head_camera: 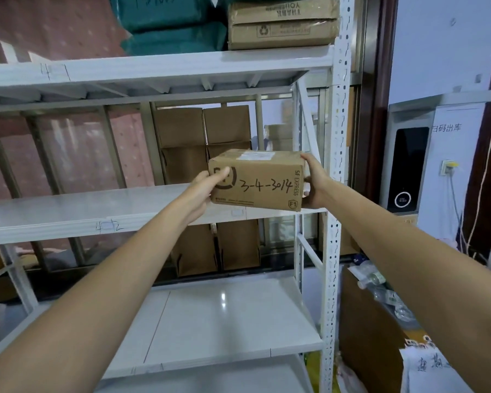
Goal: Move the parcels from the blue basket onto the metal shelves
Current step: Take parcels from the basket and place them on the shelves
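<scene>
White metal shelves, several tiers, perforated upright post at the right front corner. Far left behind the rack: pinkish patterned sheet. Top tier holds green bagged parcels, and right of them a flat brown carton with upside-down print. Middle tier has handwritten marks on its front edge; stacked brown boxes show through behind the rack. Lower tier bare white panel. Glossy white tiled floor below.

Left hand grips the parcel's left end, thumb on the front face, other fingers hidden behind the box. Parcel: brown cardboard box, "3-4-3014" handwritten on the face toward the camera, "SF EXPRESS" printed near its right edge, white label on top. Long axis runs left-right, roughly parallel to the shelf edge, slightly tilted, right end lower. It sits at the front right of the middle tier; cannot tell whether it touches the shelf. Right hand wraps the right end, fingers over the top corner, palm against the side.

Right of the post: dark door frame, white scanning machine with black panel, wall socket, cables, open carton of clutter on the floor.
</scene>
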`<state>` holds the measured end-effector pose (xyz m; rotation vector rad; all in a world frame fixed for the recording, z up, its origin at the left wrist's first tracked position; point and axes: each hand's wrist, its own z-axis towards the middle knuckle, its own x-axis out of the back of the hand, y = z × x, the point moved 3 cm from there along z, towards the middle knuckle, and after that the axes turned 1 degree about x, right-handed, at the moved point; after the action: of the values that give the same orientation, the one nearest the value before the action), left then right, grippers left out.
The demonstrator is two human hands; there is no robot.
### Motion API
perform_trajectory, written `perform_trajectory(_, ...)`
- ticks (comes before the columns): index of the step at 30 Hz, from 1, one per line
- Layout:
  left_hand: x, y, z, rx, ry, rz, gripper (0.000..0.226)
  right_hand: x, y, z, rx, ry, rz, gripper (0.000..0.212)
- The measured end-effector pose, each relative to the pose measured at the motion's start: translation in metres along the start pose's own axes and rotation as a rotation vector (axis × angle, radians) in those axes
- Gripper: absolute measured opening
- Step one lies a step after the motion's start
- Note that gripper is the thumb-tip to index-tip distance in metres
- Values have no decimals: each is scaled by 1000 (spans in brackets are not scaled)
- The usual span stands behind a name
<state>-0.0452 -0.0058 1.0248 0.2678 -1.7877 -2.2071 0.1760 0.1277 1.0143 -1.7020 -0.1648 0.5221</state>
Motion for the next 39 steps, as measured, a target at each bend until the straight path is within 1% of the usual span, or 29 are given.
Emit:
perform_trajectory(2, 4, 3, 21, -25, 79, 57, 62, -11, -13, 19, 73, 43, -5, 65)
perform_trajectory(4, 8, 3, 48, -52, 121, 84, 62, -24, -25, 42, 148, -19, 24, 70)
perform_trajectory(6, 13, -2, 70, -50, 149, 85, 59, -32, -32, 61, 220, -62, 14, 65)
perform_trajectory(8, 17, -13, 88, -40, 180, 71, 51, -37, -30, 81, 255, -88, -59, 57)
perform_trajectory(13, 26, -51, 130, 27, 240, 73, 55, -40, -5, 143, 229, -105, -162, 51)
perform_trajectory(17, 32, -77, 148, 76, 247, 63, 47, -40, 22, 180, 115, -140, -131, 51)
perform_trajectory(21, 38, -93, 155, 82, 281, 50, 40, -44, 28, 195, 71, -170, -188, 51)
perform_trajectory(25, 46, -99, 158, 86, 303, 54, 34, -48, 28, 198, 46, -159, -279, 49)
perform_trajectory(30, 45, -99, 153, 74, 306, 80, 42, -48, 29, 195, 61, -156, -305, 50)
perform_trajectory(32, 45, -97, 146, 35, 354, 92, 47, -46, 30, 188, 103, -135, -281, 48)
perform_trajectory(35, 50, -96, 126, 18, 449, 174, 65, -39, 32, 174, 222, -87, -287, 40)
perform_trajectory(36, 51, -98, 117, 9, 471, 190, 66, -35, 34, 167, 252, -73, -307, 45)
perform_trajectory(38, 52, -103, 97, -14, 506, 195, 60, -25, 42, 153, 279, 19, -347, 70)
perform_trajectory(39, 51, -107, 86, -18, 521, 196, 55, -20, 48, 144, 290, 70, -356, 75)
